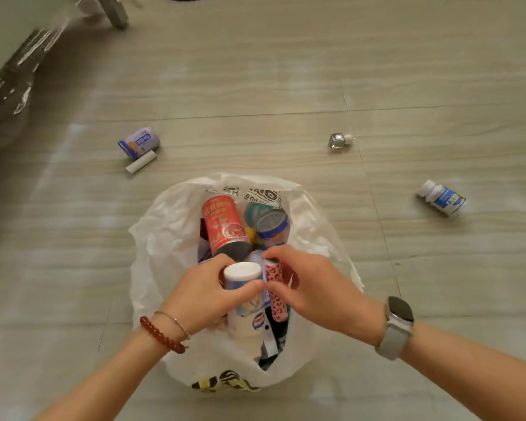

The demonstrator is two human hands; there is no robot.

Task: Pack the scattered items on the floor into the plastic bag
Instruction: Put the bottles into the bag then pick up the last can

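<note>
A white plastic bag (161, 238) lies open on the floor in the middle of the view. Inside it are a red can (222, 223), a blue-rimmed tin (271, 224) and other packages. Over the bag's mouth, my left hand (198, 294) grips a white-capped bottle (243, 273). My right hand (313, 284) pinches a pink leopard-print tube (275, 296) right beside that bottle. On the floor lie a small blue-and-white can (138, 141), a white tube (141, 161), a small glass bottle (339, 141) and a white bottle with a blue label (441, 197).
The floor is pale tile with dark grout lines. A dark furniture base wrapped in clear film (16, 77) runs along the far left. A grey metal leg (117, 10) stands at the top left.
</note>
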